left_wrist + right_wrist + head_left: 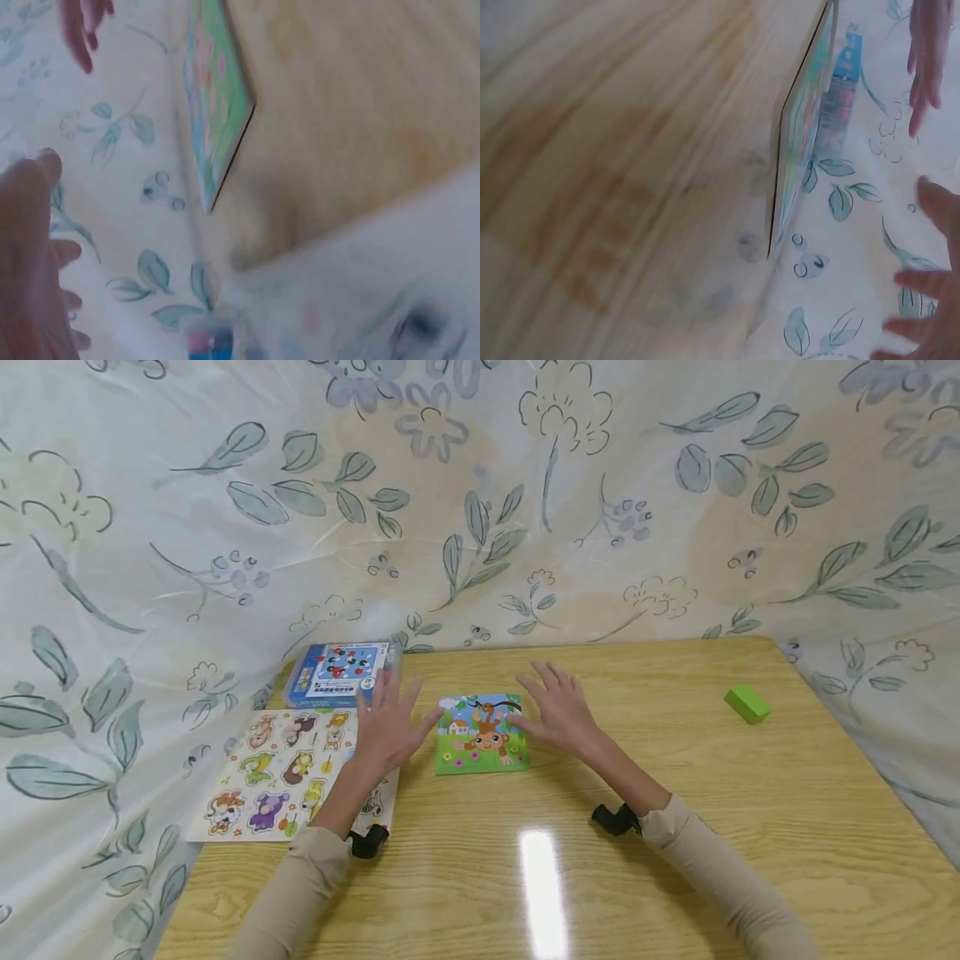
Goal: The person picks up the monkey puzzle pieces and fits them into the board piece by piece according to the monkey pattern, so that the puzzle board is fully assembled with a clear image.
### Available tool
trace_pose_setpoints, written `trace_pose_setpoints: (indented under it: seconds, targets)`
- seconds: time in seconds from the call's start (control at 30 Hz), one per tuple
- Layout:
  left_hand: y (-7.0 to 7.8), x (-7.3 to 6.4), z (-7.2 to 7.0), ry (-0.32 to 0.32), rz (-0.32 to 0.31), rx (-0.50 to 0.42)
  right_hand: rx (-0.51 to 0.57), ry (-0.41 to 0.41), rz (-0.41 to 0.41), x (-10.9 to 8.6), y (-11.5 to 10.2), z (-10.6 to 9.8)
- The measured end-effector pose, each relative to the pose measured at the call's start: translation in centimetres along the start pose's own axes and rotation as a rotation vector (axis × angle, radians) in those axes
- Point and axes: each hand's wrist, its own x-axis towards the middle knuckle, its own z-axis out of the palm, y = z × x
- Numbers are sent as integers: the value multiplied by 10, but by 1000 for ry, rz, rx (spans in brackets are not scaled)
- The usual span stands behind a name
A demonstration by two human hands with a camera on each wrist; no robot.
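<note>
A square picture puzzle (483,739) with a hanging monkey lies flat on the wooden table between my two hands. My left hand (390,727) is spread just left of it, fingers straight and holding nothing. On the other side my right hand (561,710) also has its fingers spread, its thumb overlapping the puzzle's right edge in the head view. The left wrist view shows the puzzle (214,97) below and beyond the left hand (30,262). From the right wrist, the puzzle (802,135) appears nearly edge-on, with the right hand (930,300) raised above the tabletop.
Under my left forearm lies a board of animal pictures (255,768), partly covered by it. Behind that board is a blue-and-white box (337,672) with a molecule picture. A green block (747,703) sits at the right. Floral cloth (480,527) hangs behind the table.
</note>
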Motion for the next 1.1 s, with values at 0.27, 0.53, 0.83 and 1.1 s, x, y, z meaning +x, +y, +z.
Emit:
trace_pose_setpoints:
  seconds: [0.27,0.53,0.83,1.1]
  targets:
    - [-20,4,-11,-58,-62,30,-81,-110,193,2,9,-5]
    - [-29,4,-9,-93,-42,51,-88,-100,221,2,9,-11]
    - [-33,5,-9,-111,-37,36,-80,-116,218,1,9,-9]
    - [-31,6,-10,-111,-26,40,-89,-142,230,2,8,-11]
